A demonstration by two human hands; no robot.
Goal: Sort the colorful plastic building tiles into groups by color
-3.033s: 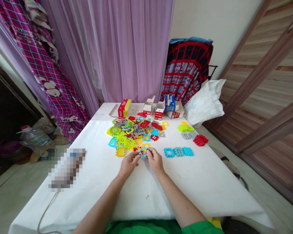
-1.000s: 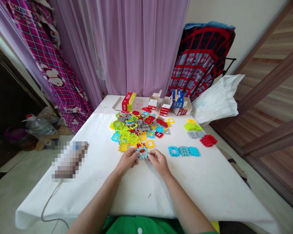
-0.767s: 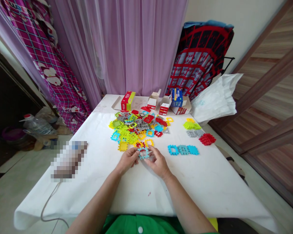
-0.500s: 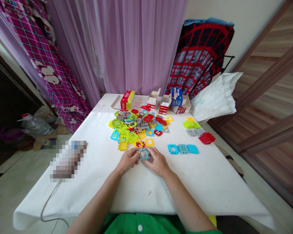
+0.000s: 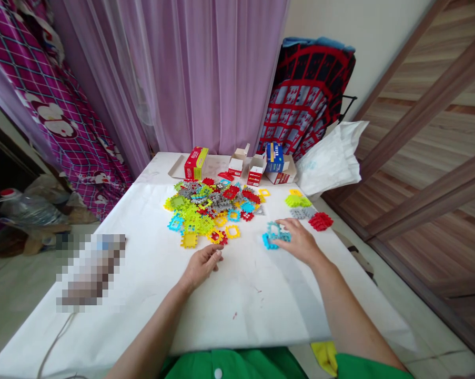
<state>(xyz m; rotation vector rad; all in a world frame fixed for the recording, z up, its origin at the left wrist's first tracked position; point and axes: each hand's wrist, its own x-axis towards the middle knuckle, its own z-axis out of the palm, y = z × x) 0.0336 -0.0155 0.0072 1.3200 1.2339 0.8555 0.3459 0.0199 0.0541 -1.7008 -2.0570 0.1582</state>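
Observation:
My right hand (image 5: pixel 299 241) pinches a light blue square frame tile (image 5: pixel 274 229) with notched edges. It holds this tile just above a short row of blue tiles (image 5: pixel 268 242), which the hand partly covers. Whether the held tile touches the row I cannot tell. Over the table's middle, my left hand (image 5: pixel 204 265) is closed, thumb against fingers, and nothing shows in it. Just beyond the left hand spreads a heap of notched plastic tiles (image 5: pixel 200 216) in green, yellow, red, grey and blue. A yellow frame tile (image 5: pixel 232 231) lies at its near edge.
Small stacks of red tiles (image 5: pixel 320 221), grey tiles (image 5: pixel 302 212) and green tiles (image 5: pixel 297 201) lie at the right. Opened boxes (image 5: pixel 256 171) and a blue box (image 5: pixel 275 158) line the back, beside a white bag (image 5: pixel 327 160). A blurred object (image 5: pixel 93 271) with a cord lies left.
My right hand has moved right with the light blue tile, from between both hands to over the blue row. The left hand has let go of it. The view has shifted slightly.

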